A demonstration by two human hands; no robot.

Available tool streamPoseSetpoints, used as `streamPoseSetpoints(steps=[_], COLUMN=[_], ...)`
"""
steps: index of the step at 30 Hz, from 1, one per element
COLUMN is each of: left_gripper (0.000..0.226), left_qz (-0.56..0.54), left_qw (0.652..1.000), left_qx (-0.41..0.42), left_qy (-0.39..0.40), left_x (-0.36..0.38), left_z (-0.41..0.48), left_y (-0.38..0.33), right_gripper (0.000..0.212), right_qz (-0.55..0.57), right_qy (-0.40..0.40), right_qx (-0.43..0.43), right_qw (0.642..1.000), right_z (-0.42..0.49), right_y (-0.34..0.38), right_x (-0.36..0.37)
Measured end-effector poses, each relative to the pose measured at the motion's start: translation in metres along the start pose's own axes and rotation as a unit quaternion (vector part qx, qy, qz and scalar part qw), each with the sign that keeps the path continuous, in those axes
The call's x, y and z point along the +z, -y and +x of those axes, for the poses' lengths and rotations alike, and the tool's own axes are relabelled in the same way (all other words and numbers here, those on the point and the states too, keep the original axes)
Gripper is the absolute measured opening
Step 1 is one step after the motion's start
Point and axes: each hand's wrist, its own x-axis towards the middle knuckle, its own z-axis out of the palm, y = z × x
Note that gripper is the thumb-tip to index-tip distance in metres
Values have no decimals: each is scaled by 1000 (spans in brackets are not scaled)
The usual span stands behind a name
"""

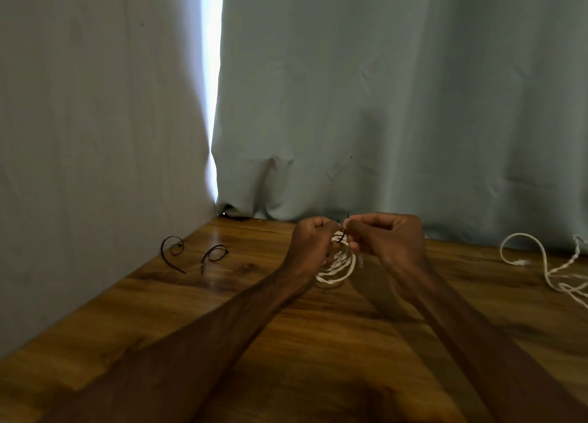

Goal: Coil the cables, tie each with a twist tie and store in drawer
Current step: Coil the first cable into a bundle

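Note:
A coiled white cable (pixel 338 268) hangs between my two hands just above the wooden table (pixel 286 343). A thin dark twist tie (pixel 343 235) runs round the top of the coil. My left hand (pixel 313 243) grips the coil and one end of the tie. My right hand (pixel 386 236) pinches the other end of the tie, its tip sticking up above my fingers. Two more dark ties, one (pixel 173 252) and another (pixel 216 254), lie curled on the table to the left. A loose white cable (pixel 541 263) sprawls at the right edge.
Grey-blue curtains (pixel 381 104) hang close behind the table, with a bright gap (pixel 212 104) between them. The table's left edge runs diagonally along the left curtain. No drawer is in view.

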Motion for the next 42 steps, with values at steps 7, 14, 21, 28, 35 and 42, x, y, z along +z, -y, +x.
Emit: streamPoseSetpoints(steps=[7, 14, 21, 28, 35, 42], left_gripper=[24, 24, 24, 16, 12, 10], left_qz=[25, 33, -17, -12, 5, 8], left_qw=[999, 999, 1000, 1000, 999, 998], left_qx=[13, 4, 11, 17, 37, 55], left_qy=[-26, -23, 7, 21, 27, 13], left_x=[1, 0, -3, -5, -7, -6], left_z=[3, 2, 1, 3, 7, 7], left_y=[4, 4, 0, -1, 1, 3], right_gripper=[17, 6, 8, 11, 13, 12], right_qz=[-6, -52, -19, 32, 31, 44], right_qy=[-7, 12, 59, 100, 116, 104], right_qx=[14, -22, 22, 69, 75, 98], right_qw=[1000, 998, 998, 992, 990, 989], right_z=[6, 8, 11, 16, 18, 17], right_y=[-4, -9, -1, 0, -2, -2], right_x=[-1, -2, -8, -15, -15, -16])
